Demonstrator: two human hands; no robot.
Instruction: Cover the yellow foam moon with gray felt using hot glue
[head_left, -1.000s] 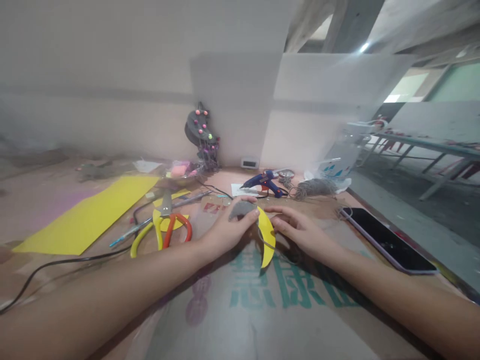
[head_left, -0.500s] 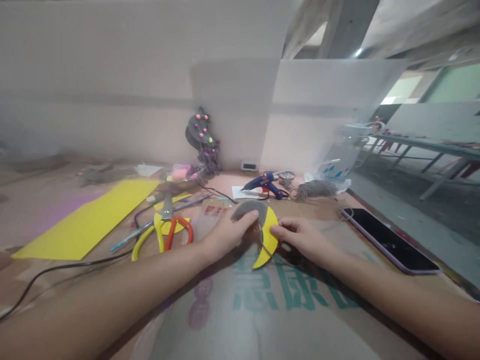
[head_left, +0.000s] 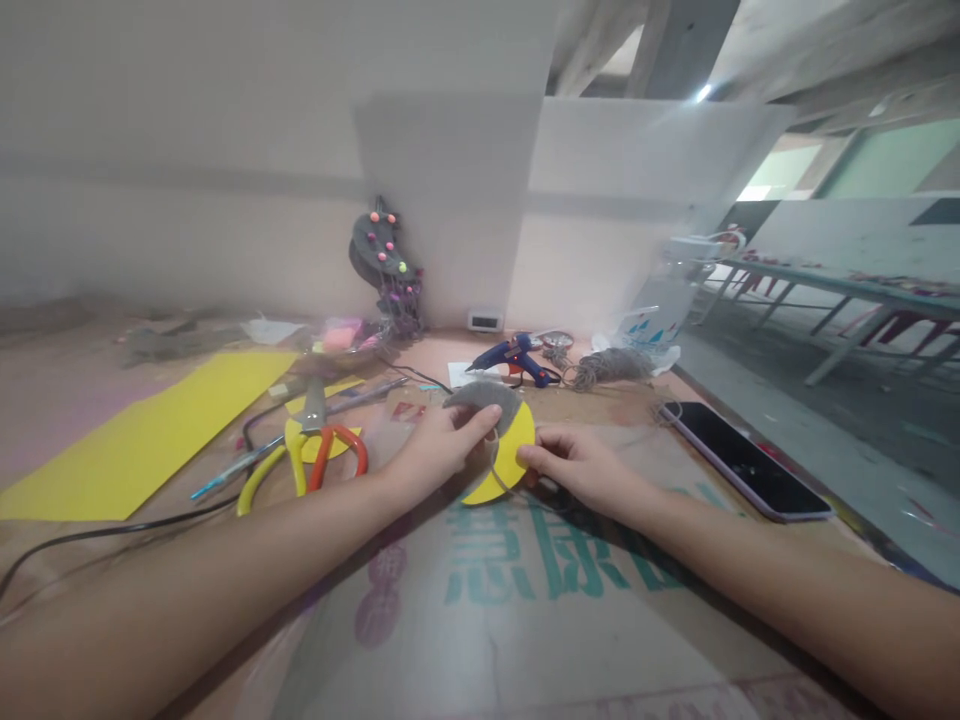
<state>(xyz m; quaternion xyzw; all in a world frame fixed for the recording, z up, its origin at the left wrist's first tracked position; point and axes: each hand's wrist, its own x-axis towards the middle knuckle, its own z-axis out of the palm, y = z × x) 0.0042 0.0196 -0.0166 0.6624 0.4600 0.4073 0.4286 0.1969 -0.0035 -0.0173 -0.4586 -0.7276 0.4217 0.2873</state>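
Between my hands is a crescent of yellow card (head_left: 516, 447), its upper part covered by grey yarn (head_left: 491, 397). My left hand (head_left: 450, 435) grips the grey-covered end, thumb on top and fingers mostly hidden beneath. At the right edge of the yellow part, my right hand (head_left: 574, 462) pinches with thumb and forefinger. A loose grey strand runs down across the yellow face and past its lower edge. Whether the right fingers also hold yarn, I cannot tell. Just beyond the crescent lies a blue glue gun (head_left: 514, 355), and a ball of grey yarn (head_left: 615, 366) sits to its right.
Scissors with yellow and red handles (head_left: 319, 445) lie left of my left hand, near a pen (head_left: 236, 470) and a yellow sheet (head_left: 165, 430). A phone (head_left: 746, 460) rests at the right table edge. A grey crescent ornament with coloured balls (head_left: 379, 250) stands at the back.
The crescent has turned, so its yellow tip now points more to the left and its yellow face shows broader. Both hands keep hold. The whole view has shifted slightly.
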